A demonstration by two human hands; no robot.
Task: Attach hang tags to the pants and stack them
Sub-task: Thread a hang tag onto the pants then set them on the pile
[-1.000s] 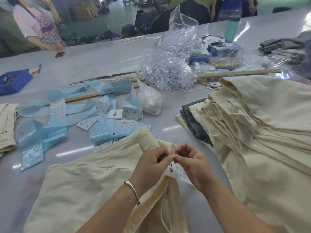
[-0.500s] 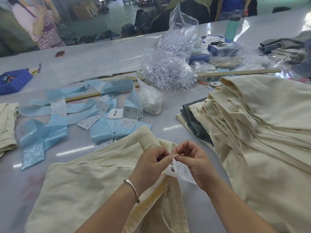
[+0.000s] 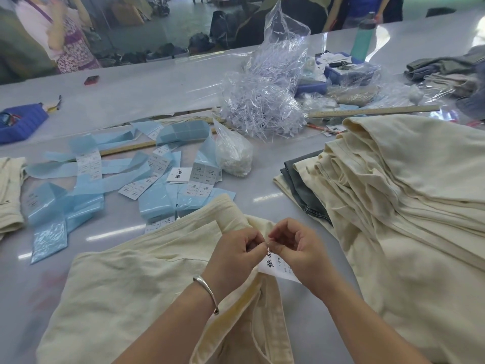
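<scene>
**Two hands pinch a tag over the pants**

The left hand and right hand meet fingertip to fingertip, both pinching the top of a white tag (the fastener is too small to see). Cream pants lie right under the fingers.

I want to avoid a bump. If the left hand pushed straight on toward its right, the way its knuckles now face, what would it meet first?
Most likely the right hand: the left hand faces it, fingertips almost meeting above the hang tag. Depth is unclear.
</scene>
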